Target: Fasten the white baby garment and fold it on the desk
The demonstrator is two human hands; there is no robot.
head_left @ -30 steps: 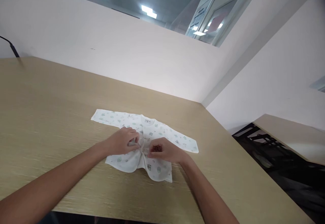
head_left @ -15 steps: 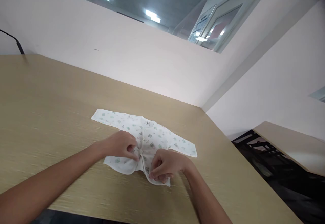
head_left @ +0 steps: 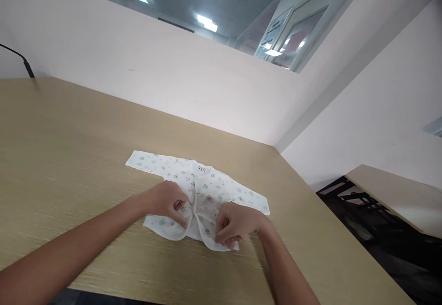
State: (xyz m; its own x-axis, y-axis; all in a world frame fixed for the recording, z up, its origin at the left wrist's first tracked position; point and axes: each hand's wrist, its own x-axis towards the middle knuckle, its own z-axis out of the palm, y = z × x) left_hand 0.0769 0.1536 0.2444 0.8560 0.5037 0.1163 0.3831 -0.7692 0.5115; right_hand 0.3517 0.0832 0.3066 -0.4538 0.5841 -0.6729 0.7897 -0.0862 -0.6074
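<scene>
1. Over on the left, our left hand (head_left: 167, 201) sits on the baby shirt (head_left: 198, 199), fingers (head_left: 181, 219) curled and pinched on the left front panel just beside the button line. We'd keep that pinch light and press the cloth flat against the tabletop (head_left: 69, 148), so the panel does not bunch.

2. In the middle, the shirt lies face up near the tabletop's near edge, well in from its left side and nearer the right edge. Sleeves spread out to both sides, collar label (head_left: 201, 169) pointing to the far edge. A small button (head_left: 195, 209) shows between our hands; the two hem flaps curve apart below it. Best, we judge, to line the two front edges up straight before working lower.

3. On the right, our right hand (head_left: 238, 224) is curled tight at the lower right hem, fingers closed on the edge of the cloth; exactly what lies under them we cannot tell. A gentle pull toward the near edge should smooth that flap, while the left hand anchors.
</scene>
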